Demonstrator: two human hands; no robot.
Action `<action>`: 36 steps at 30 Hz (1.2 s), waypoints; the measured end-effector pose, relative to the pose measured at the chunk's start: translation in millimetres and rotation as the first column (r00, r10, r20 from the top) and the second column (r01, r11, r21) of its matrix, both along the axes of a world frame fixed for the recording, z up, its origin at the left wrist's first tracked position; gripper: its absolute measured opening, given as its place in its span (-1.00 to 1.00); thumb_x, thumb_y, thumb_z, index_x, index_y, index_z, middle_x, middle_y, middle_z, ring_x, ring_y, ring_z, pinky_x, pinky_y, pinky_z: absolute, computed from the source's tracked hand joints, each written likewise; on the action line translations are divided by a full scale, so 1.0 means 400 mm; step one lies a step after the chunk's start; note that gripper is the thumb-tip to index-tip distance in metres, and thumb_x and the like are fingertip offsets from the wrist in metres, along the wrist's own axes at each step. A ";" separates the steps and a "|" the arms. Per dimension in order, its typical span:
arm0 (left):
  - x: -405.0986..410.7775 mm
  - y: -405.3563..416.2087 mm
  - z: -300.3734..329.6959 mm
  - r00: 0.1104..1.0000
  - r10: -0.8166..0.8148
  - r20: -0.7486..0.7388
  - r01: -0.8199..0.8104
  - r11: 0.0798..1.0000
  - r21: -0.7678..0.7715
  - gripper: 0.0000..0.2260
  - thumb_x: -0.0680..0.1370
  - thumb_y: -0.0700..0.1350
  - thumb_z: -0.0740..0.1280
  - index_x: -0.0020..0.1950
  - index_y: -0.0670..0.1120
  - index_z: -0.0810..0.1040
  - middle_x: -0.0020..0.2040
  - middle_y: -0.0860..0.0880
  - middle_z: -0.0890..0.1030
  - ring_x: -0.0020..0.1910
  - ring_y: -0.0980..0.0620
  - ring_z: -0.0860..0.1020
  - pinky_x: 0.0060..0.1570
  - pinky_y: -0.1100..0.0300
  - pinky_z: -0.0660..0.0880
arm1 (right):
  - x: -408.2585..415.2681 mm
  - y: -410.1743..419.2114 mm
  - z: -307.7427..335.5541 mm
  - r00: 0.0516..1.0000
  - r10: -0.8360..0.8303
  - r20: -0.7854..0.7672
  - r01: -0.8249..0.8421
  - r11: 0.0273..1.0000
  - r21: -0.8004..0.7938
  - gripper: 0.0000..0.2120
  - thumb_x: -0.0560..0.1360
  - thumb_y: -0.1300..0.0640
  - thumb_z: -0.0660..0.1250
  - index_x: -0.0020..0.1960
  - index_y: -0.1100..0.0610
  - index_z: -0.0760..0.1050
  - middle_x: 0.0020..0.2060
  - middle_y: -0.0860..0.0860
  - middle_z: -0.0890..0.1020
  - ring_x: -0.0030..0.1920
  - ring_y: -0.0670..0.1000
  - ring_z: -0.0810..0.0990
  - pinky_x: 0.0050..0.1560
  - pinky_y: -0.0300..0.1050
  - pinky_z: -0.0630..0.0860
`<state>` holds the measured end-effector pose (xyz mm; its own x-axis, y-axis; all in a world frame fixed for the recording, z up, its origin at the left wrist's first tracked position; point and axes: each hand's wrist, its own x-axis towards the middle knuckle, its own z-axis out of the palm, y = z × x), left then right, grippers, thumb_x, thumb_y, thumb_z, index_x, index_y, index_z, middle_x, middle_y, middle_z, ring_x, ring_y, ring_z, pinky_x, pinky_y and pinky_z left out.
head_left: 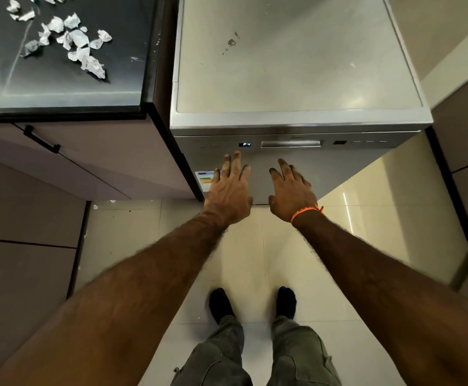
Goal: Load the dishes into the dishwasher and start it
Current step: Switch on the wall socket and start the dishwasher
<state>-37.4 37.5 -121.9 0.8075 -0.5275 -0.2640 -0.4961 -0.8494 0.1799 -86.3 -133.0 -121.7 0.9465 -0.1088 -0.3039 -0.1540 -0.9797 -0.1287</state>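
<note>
A silver freestanding dishwasher (297, 79) stands in front of me with its door (333, 174) shut. On the control strip a small display (244, 144) reads P4, left of the recessed door handle (291, 143). My left hand (228, 188) is stretched out with straight fingers in front of the door, its fingertips just below the display. My right hand (290, 189), with an orange thread at the wrist, is spread open beside it below the handle. Neither hand holds anything. No dishes are in view.
A dark countertop (60, 87) on the left carries several crumpled paper scraps (79, 43). Brown cabinets (74, 160) flank the dishwasher on the left, more cabinet fronts (466, 151) on the right. An energy label (205, 179) is stuck on the door. My feet stand on the pale tiled floor (255, 260).
</note>
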 end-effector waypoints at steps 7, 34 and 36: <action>-0.074 -0.157 0.018 0.997 -0.041 -0.070 0.037 0.998 -0.047 -0.14 0.58 0.11 0.34 0.66 -0.12 -0.13 0.64 -0.18 -0.27 0.63 -0.23 -0.19 0.57 -0.22 0.04 | -0.067 -0.175 0.035 0.996 -0.089 0.000 0.089 0.996 0.007 -0.24 0.53 0.01 0.37 0.60 0.10 0.08 0.62 0.12 0.00 0.59 0.24 0.07 0.49 0.24 0.19; -0.131 -0.513 0.027 0.998 -0.051 -0.045 0.053 0.998 0.035 -0.18 0.61 0.15 0.27 0.66 -0.09 -0.17 0.64 -0.16 -0.30 0.63 -0.18 -0.20 0.58 -0.14 -0.01 | -0.086 -0.579 -0.018 0.979 -0.184 0.093 0.171 0.977 0.125 -0.24 0.50 -0.04 0.38 0.59 0.10 0.15 0.61 0.15 -0.24 0.60 0.25 -0.03 0.50 0.22 0.26; -0.124 -0.514 0.032 0.998 -0.038 -0.047 0.039 0.999 0.037 -0.19 0.61 0.14 0.27 0.66 -0.08 -0.16 0.63 -0.15 -0.31 0.63 -0.18 -0.20 0.56 -0.12 -0.03 | -0.061 -0.561 -0.007 0.975 -0.206 0.085 0.185 0.960 0.208 -0.32 0.49 -0.04 0.40 0.54 0.06 0.27 0.60 0.22 -0.21 0.58 0.30 0.07 0.49 0.19 0.29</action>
